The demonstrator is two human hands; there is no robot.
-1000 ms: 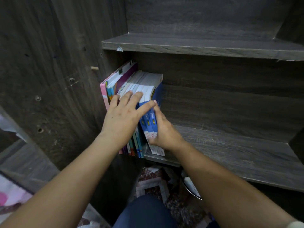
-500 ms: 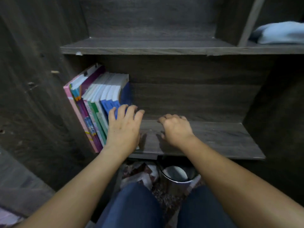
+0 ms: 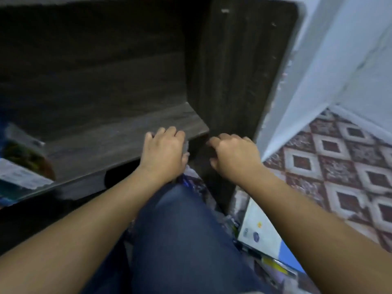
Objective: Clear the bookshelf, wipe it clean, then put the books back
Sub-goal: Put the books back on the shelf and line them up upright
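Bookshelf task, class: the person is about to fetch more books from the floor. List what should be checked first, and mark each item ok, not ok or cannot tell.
1. Left hand free: cannot tell; fingers curled, something grey at its edge.
2. Right hand free: ok, nothing visible in it.
3. Shelf board has bare room on its right part: ok.
4. Books on the floor within sight: ok, beside the right forearm.
5. Books on the shelf standing steady: cannot tell, blurred at the frame edge.

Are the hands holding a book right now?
No book is held. The left hand is curled at the shelf front edge; something grey peeks by its fingers, too blurred to name. The right hand looks empty.
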